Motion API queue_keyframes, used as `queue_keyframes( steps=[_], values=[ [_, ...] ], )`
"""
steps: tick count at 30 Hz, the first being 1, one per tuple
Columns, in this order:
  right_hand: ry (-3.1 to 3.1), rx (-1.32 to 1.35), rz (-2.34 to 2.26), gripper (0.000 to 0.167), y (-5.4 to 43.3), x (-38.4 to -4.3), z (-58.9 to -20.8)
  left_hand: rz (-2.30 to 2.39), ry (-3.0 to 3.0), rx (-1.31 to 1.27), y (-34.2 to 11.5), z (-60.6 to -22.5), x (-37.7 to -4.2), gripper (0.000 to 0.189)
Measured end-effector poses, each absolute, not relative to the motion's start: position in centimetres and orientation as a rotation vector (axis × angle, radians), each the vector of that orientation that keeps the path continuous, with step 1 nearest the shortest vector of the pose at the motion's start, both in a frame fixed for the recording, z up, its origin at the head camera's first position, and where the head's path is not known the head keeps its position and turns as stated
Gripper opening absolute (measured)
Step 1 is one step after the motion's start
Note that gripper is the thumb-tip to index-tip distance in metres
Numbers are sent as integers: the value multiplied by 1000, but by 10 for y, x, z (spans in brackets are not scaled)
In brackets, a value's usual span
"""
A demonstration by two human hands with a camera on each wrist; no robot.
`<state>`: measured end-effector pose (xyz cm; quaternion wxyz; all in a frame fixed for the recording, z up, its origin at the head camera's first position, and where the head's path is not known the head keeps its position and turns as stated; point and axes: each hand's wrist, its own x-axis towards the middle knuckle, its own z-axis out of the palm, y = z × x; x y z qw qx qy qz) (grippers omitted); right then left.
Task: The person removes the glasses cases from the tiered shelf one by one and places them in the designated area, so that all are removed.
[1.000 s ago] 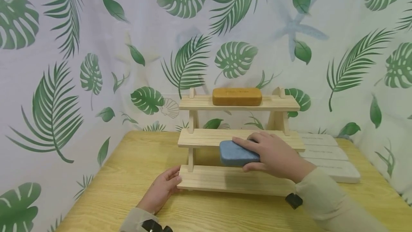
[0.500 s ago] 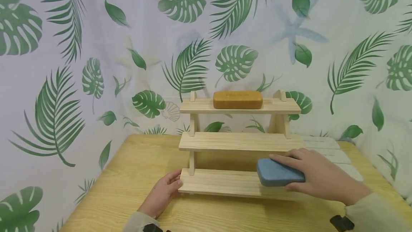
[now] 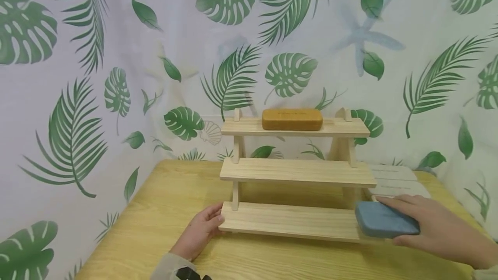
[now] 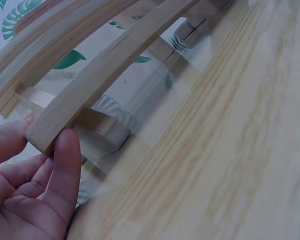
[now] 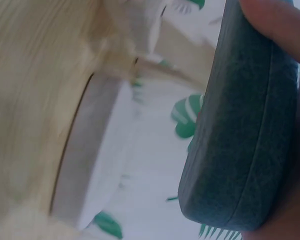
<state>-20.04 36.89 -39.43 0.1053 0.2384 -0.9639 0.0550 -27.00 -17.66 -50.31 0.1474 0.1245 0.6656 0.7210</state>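
Observation:
A three-tier wooden display rack [image 3: 295, 170] stands on the table. My left hand [image 3: 200, 230] pinches the left end of its lowest shelf; in the left wrist view the thumb and a finger [image 4: 66, 160] lie on either side of the board's corner. In my right hand [image 3: 443, 228] is a blue glasses case [image 3: 385, 219], gripped from its right side and overlapping the right end of the lowest shelf in the head view. Its seam shows close up in the right wrist view. An orange-brown glasses case [image 3: 292, 119] lies on the top shelf.
Several white cases [image 3: 393, 173] with faint lettering lie in a row behind the right hand, beside the rack. The wood-grained table [image 3: 179, 185] meets a leaf-patterned curtain [image 3: 155, 33] at the back and sides.
My right hand has carried the blue glasses case from in front of the middle shelf, right and down, to the rack's lower right. The left hand stays on the lowest shelf's end.

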Motion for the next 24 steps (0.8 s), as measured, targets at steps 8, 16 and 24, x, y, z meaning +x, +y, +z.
queue_keyframes(
  steps=[8, 16, 24],
  values=[
    [-2881, 630, 188, 88, 398, -202, -406, 2081, 1913, 366, -179, -503, -273, 65],
    [-2892, 585, 179, 88, 418, -208, -419, 2083, 1922, 364, -181, -504, -273, 64],
    [-2975, 562, 136, 90, 438, -209, -442, 2091, 1908, 364, -178, -505, -270, 62]
  ],
)
